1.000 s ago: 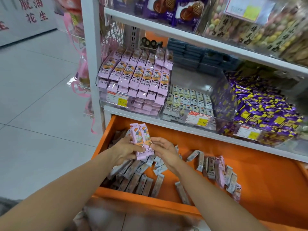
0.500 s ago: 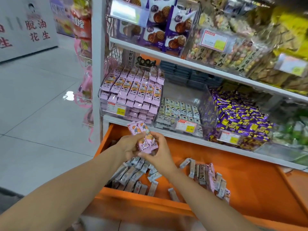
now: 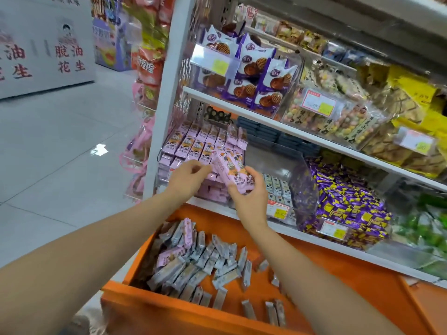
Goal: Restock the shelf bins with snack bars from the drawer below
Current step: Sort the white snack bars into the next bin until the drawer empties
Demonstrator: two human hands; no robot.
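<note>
Spreading across six o'clock, the orange drawer [image 3: 350, 269] lies open below the clear bin [image 3: 165, 166] at eleven o'clock, before which the right hand [image 3: 251, 201] curls round a bundle of pink, orange-printed snack bars [image 3: 228, 169], the left hand [image 3: 186, 177] pinching its end.

The left hand [image 3: 187, 180] and right hand [image 3: 250, 201] are bare. Behind each wrist a bare forearm runs back to the lower edge, uncovered along its whole visible length.

We count 2 hands: left hand [image 3: 186, 176], right hand [image 3: 251, 199] | 1 orange drawer [image 3: 169, 308] | 2 white shelves: upper shelf [image 3: 242, 110], lower shelf [image 3: 302, 234] | held pink bars [image 3: 232, 172]: several, number unclear | loose bars [image 3: 193, 269]: dozens
</note>
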